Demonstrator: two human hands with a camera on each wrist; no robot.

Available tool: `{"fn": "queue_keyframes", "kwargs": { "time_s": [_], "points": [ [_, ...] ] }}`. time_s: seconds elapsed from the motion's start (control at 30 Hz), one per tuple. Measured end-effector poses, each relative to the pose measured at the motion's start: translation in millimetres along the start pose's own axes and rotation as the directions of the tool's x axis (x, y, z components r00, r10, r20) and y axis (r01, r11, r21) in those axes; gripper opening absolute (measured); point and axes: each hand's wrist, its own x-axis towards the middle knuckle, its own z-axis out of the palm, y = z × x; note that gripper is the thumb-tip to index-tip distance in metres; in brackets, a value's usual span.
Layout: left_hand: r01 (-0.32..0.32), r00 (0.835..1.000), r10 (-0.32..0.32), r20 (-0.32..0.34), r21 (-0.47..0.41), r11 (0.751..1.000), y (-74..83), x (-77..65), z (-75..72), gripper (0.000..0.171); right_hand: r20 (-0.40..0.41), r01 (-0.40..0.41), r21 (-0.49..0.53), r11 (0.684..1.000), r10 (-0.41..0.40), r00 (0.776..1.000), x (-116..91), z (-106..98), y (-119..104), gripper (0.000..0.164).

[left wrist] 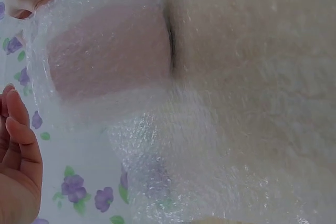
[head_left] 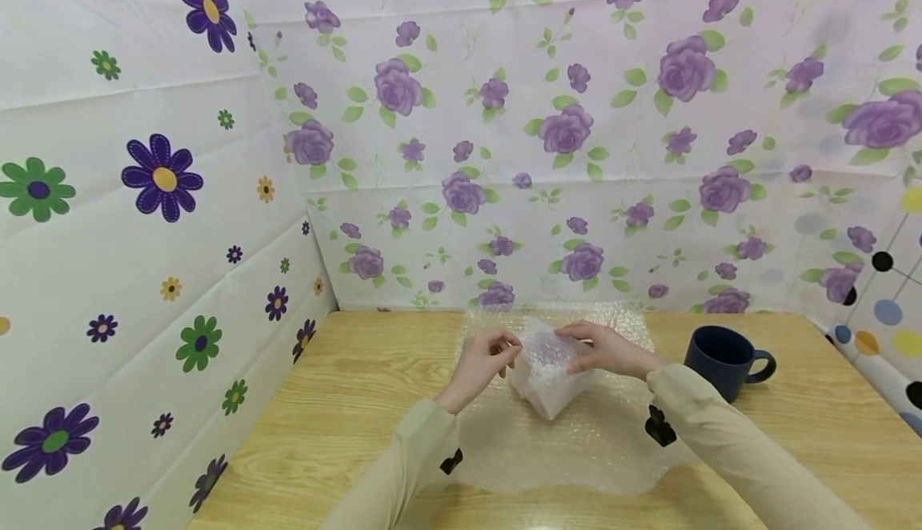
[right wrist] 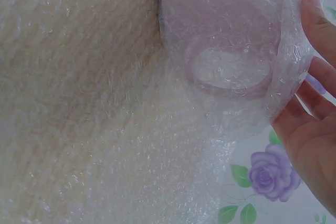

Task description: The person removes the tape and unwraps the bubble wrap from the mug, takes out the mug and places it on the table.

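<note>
A pink mug (right wrist: pixel 223 9) with its handle showing stands wrapped in clear bubble wrap (head_left: pixel 543 370) at the middle of the table. My right hand (head_left: pixel 605 350) holds the upper right side of the wrap. In the right wrist view, the thumb (right wrist: pixel 317 22) lies on one face of the wrap and the fingers bend behind it. To the left of the bundle is my left hand (head_left: pixel 486 358), its fingers loosely bent. The left wrist view shows those fingers (left wrist: pixel 21 135) apart from the wrap, holding nothing.
The rest of the bubble wrap sheet (head_left: pixel 576 458) spreads flat under the bundle, reaching the back of the wooden table (head_left: pixel 346 402). A dark blue mug (head_left: pixel 720 362) stands to the right, beside my right forearm. Flower-printed sheets (head_left: pixel 504 154) hang behind and at the sides.
</note>
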Motion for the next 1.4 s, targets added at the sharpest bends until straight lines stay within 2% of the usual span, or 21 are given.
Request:
{"fn": "queue_keyframes", "kwargs": {
  "time_s": [0.13, 0.33, 0.5, 0.6, 0.73, 0.83, 1.03, 1.27, 1.4],
  "points": [
    [0.003, 0.999, -0.002, -0.036, 0.040, 0.999, -9.7, 3.1, 1.3, 0.008, 0.003, -0.006, 0.007, 1.000, 0.006, 1.000, 0, 0, -1, 0.067],
    [-0.062, 0.994, 0.074, -0.080, 0.150, 0.987, -20.3, 7.1, 1.0, 0.003, 0.005, -0.003, 0.004, 1.000, 0.003, 1.000, 0, 1, 0, 0.068],
    [-0.074, 0.992, 0.091, -0.089, 0.174, 0.982, -24.4, 7.6, 1.5, 0.002, 0.002, -0.007, 0.010, 1.000, 0.007, 1.000, -1, 1, 0, 0.067],
    [-0.079, 0.991, 0.094, -0.091, 0.161, 0.984, -26.3, 7.6, 2.4, 0.009, 0.001, -0.008, 0.014, 1.000, 0.008, 1.000, 0, 1, 0, 0.067],
    [-0.069, 0.994, 0.077, -0.078, 0.098, 0.993, -28.9, 7.4, 4.1, 0.022, 0.001, -0.007, 0.024, 1.000, 0.007, 1.000, 0, 1, -1, 0.068],
    [-0.046, 0.998, 0.048, -0.044, 0.038, 0.998, -30.4, 6.6, 5.7, 0.029, 0.002, -0.005, 0.026, 1.000, 0.005, 1.000, 0, 1, -1, 0.068],
    [-0.020, 1.000, 0.020, -0.017, -0.021, 1.000, -28.9, 6.1, 10.6, 0.032, -0.001, -0.003, 0.004, 1.000, 0.003, 1.000, 0, 1, -1, 0.067],
    [-0.023, 0.999, 0.019, -0.045, -0.097, 0.995, -8.6, 0.0, 11.3, 0.033, -0.015, 0.002, -0.020, 1.000, -0.002, 1.000, -2, 1, -2, 0.067],
    [-0.013, 0.998, 0.008, -0.061, -0.088, 0.996, -19.0, 2.8, 15.1, 0.031, -0.025, 0.004, -0.035, 0.999, -0.005, 1.000, -3, 2, -4, 0.068]
  ]
}}
